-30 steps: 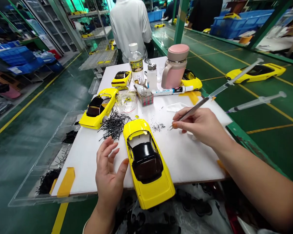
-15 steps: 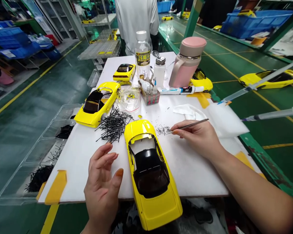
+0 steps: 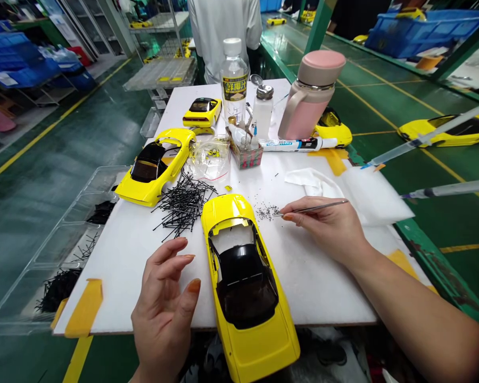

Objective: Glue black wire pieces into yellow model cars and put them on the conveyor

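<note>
My right hand pinches a pair of thin metal tweezers, their tip at a scatter of tiny black pieces on the white board. In front of me lies a yellow toy car body with a dark roof and window part, its near end jutting past the board's edge. Left of it, my left hand hovers with fingers apart and nothing in them. A heap of thin black sticks lies beyond that hand, beside a second yellow car body.
At the back of the board stand a clear bottle, a pink flask, a small box of tools and a marker-like tube. Two syringes reach in from the right. A clear tray borders the left.
The view has shifted slightly. The tweezers lie a little flatter, with their tip still at the tiny black pieces. My left hand stays beside the car body.
</note>
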`<state>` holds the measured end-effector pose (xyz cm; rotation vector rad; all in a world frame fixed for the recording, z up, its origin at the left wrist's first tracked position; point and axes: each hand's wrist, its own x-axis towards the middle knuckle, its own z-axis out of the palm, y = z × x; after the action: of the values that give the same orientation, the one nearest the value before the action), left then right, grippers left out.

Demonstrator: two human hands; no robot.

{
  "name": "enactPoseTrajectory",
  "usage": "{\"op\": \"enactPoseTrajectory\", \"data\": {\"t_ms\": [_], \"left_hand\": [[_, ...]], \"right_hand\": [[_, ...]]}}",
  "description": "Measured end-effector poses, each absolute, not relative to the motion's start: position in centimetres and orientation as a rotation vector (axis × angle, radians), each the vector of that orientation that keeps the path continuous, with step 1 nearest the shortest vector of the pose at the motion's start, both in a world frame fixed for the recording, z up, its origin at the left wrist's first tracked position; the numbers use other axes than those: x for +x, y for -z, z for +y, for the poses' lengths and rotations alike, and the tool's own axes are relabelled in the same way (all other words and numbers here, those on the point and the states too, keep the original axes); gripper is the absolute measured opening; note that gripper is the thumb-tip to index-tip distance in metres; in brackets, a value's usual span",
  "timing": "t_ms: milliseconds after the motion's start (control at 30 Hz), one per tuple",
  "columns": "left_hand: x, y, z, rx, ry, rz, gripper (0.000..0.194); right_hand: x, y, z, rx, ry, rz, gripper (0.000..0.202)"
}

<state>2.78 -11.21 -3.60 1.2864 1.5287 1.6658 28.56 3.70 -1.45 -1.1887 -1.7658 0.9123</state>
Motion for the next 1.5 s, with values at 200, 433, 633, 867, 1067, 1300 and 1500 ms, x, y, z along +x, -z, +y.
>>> {"op": "enactPoseTrajectory", "data": {"t_ms": [200,433,633,867,1067,1300,1500], "left_hand": [[2.71,3.53,-11.34,1.302,-1.650,1.545,0.020],[2.70,3.50,-11.25,1.328,-1.651,1.532,0.021],[2.79,3.49,-11.18,1.323,-1.659,1.532,0.020],[2.75,3.47,-11.22,1.339,-1.648,1.529,0.020],[2.69,3.42,-11.29,1.342,-1.636,1.527,0.019],[2.73,3.33,-11.18,1.356,-1.634,1.536,0.018],[2.77,3.27,-11.15,1.341,-1.643,1.521,0.018]], "right_hand": [[28.45,1.64,3.85,-1.252,-0.887,-1.716,0.009],[28.19,1.59,3.80,-1.272,-0.898,-1.681,0.012],[27.79,1.79,3.85,-1.269,-0.893,-1.695,0.010],[27.76,1.83,3.81,-1.273,-0.894,-1.711,0.009],[28.09,1.81,3.81,-1.244,-0.819,-1.766,0.007],[28.05,1.64,3.58,-1.181,-0.827,-1.831,0.005],[28.03,1.66,3.58,-1.172,-0.816,-1.861,0.005]]}}
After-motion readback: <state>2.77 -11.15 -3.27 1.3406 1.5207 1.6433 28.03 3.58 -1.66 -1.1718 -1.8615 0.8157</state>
